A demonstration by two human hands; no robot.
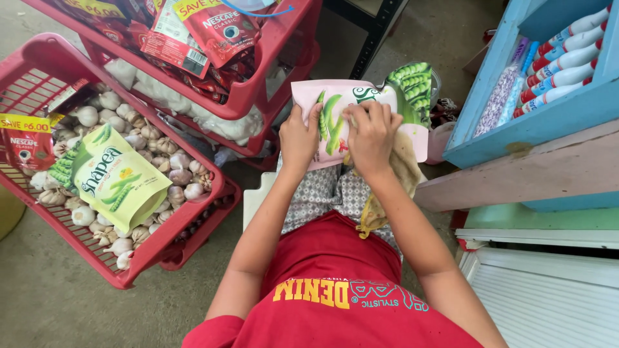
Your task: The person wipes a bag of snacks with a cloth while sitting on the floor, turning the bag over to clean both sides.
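Both hands hold a pink snack pouch [361, 116] flat over the person's lap, in front of the red basket [39, 77]. The left hand [300, 138] is closed on its left edge to steady it, while the right hand [372, 136] presses a tan cloth [403, 171] against its face, fingers curled, seemingly wiping. Left of the pouch, the red basket holds garlic bulbs [161, 161], a yellow-green pouch [116, 177] and a red sachet [26, 145]. Right of the pouch, a blue shelf [548, 113] holds white bottles [567, 61].

Garlic bulbs [155, 161] fill a red basket [138, 267] — blue shelf [548, 116] opposite.
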